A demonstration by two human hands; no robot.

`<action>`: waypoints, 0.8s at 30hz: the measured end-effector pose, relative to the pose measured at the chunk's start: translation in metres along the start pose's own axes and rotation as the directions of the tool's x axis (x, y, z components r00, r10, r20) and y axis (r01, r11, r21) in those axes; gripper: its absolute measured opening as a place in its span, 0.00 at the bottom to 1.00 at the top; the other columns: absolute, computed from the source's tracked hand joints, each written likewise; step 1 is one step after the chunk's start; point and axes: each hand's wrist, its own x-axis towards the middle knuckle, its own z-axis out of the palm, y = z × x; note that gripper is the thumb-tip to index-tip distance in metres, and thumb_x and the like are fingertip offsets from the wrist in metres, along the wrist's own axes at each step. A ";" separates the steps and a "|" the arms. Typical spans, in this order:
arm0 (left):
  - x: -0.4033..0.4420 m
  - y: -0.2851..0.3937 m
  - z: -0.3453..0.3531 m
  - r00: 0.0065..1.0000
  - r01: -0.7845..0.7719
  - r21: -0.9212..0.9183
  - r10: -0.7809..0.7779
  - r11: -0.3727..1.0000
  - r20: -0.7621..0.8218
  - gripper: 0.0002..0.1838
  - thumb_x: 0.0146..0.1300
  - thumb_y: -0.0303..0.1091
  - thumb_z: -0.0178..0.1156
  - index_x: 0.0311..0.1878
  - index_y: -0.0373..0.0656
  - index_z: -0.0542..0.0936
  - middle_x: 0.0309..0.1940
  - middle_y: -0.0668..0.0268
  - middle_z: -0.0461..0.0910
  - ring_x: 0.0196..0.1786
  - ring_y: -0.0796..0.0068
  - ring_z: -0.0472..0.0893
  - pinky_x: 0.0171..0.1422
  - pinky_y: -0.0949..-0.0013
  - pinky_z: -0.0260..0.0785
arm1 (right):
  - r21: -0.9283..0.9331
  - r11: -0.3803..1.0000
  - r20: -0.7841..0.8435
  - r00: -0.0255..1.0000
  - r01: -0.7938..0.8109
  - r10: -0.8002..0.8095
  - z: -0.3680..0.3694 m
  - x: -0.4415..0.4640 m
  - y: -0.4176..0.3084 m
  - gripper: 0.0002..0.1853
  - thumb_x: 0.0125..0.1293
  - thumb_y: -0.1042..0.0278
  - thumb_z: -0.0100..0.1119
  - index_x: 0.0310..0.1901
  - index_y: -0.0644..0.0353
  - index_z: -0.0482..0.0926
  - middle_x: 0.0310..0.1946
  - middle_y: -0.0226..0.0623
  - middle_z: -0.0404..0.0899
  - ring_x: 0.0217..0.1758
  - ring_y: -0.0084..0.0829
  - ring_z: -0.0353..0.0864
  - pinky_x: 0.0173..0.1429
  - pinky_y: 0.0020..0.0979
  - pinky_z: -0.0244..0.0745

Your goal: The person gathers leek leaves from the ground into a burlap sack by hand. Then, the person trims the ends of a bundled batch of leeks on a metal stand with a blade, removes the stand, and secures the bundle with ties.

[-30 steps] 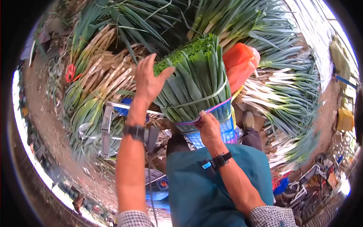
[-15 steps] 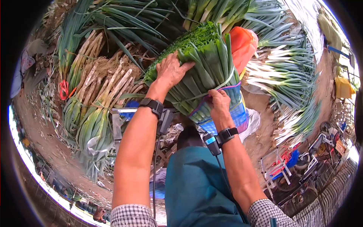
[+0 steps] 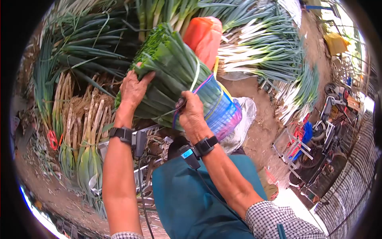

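A thick bundle of flat green leek leaves (image 3: pixel 171 67), its cut ends facing up and left, leans in front of me. Its lower end sits in a blue mesh bag (image 3: pixel 223 113) with a pink rim. A pale strap (image 3: pixel 196 75) runs round the leaves. My left hand (image 3: pixel 134 87) grips the bundle's upper left edge, thumb over the leaves and the other fingers partly hidden. At the bag's rim, my right hand (image 3: pixel 191 111) is closed, with something dark showing between its fingers. An orange-red bag (image 3: pixel 203 40) is behind the bundle.
Leeks with roots (image 3: pixel 89 119) lie in bundles at left. White-stemmed leeks (image 3: pixel 258 55) are piled at right on bare soil. A metal frame (image 3: pixel 292 149) and a bicycle (image 3: pixel 328 119) stand farther right. White plastic (image 3: pixel 244 123) lies beside the mesh bag.
The view has shifted, so the bundle and both hands appear farther left. My left hand has slid down from the cut top to the bundle's side edge. My right hand remains at the rim.
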 end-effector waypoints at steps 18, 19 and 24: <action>-0.163 0.170 0.020 0.964 -0.111 0.307 0.177 0.945 -0.199 0.32 0.59 0.46 0.70 0.65 0.44 0.73 0.47 0.58 0.80 0.52 0.55 0.78 0.58 0.57 0.66 | 0.090 0.994 0.153 0.987 -0.060 0.046 -0.153 -0.091 -0.086 0.07 0.60 0.74 0.61 0.30 0.53 0.71 0.18 0.24 0.68 0.18 0.21 0.65 0.24 0.26 0.62; -0.182 0.190 0.028 0.955 -0.110 0.357 0.198 0.928 -0.219 0.33 0.58 0.47 0.70 0.65 0.45 0.73 0.47 0.58 0.80 0.52 0.54 0.77 0.58 0.56 0.65 | 0.099 0.992 0.167 0.984 -0.081 0.063 -0.172 -0.097 -0.097 0.07 0.60 0.74 0.61 0.31 0.53 0.72 0.19 0.24 0.68 0.18 0.20 0.65 0.25 0.26 0.62; -0.291 0.291 0.082 0.907 -0.177 0.510 0.341 0.842 -0.248 0.39 0.56 0.53 0.69 0.67 0.42 0.71 0.48 0.57 0.76 0.53 0.53 0.73 0.60 0.52 0.59 | 0.128 0.971 0.357 0.923 -0.201 0.144 -0.297 -0.106 -0.143 0.03 0.62 0.74 0.58 0.34 0.54 0.74 0.22 0.23 0.70 0.22 0.20 0.67 0.29 0.26 0.64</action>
